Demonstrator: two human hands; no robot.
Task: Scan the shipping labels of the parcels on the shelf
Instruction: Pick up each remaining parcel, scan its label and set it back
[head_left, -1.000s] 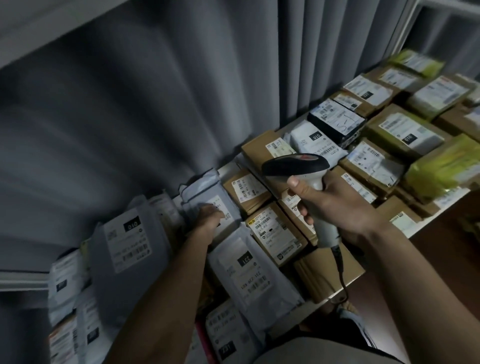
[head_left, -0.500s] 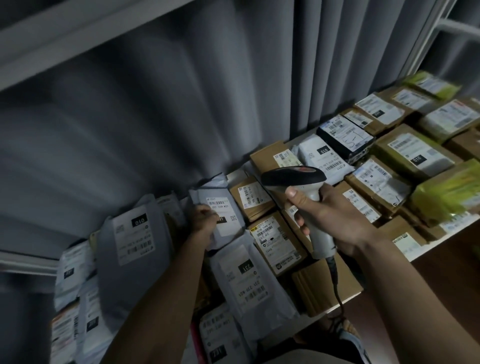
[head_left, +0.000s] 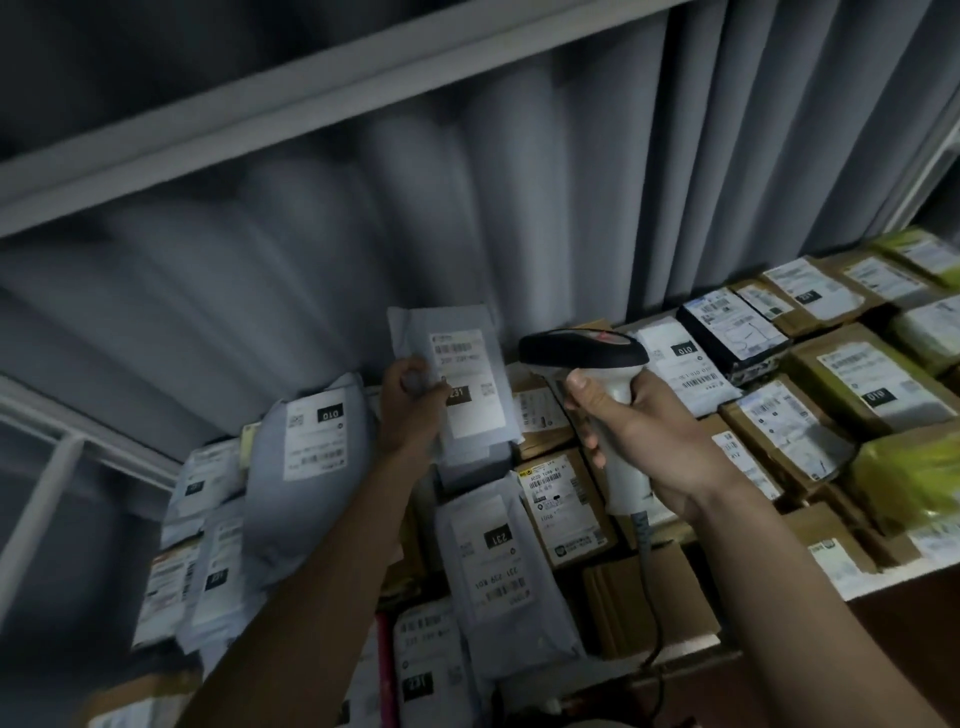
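Your left hand (head_left: 410, 400) gripped a grey poly mailer (head_left: 457, 384) by its left edge, fingers curled round it, and held it raised and tilted above the pile with its white shipping label (head_left: 470, 382) facing you; a dark tag on that label read 231. Your right hand (head_left: 649, 441) was clenched round the handle of the barcode scanner (head_left: 584, 353), index finger at the front of the grip, and the scanner's black head sat just to the right of the lifted mailer, close beside the label. A cable (head_left: 652, 597) hung down from the base of the handle over the parcels below. Around the mailer the shelf (head_left: 675, 657) was crowded: a plump grey bag marked 010 (head_left: 311, 441) leaned just left of your left wrist, another flat grey mailer tagged 231 (head_left: 498, 561) lay under your forearm, and a brown carton (head_left: 563, 509) with a yellow-edged label sat between the two hands. To the right lay rows of brown boxes (head_left: 852, 379) with white labels, a black parcel (head_left: 732, 327), and a yellow-green wrapped package (head_left: 909, 478) near the shelf's front edge. Smaller white bags (head_left: 208, 571) were stacked at the far left, blurred. Behind everything hung a grey pleated curtain (head_left: 571, 182), and a pale shelf beam (head_left: 311, 104) ran across above in dim light.
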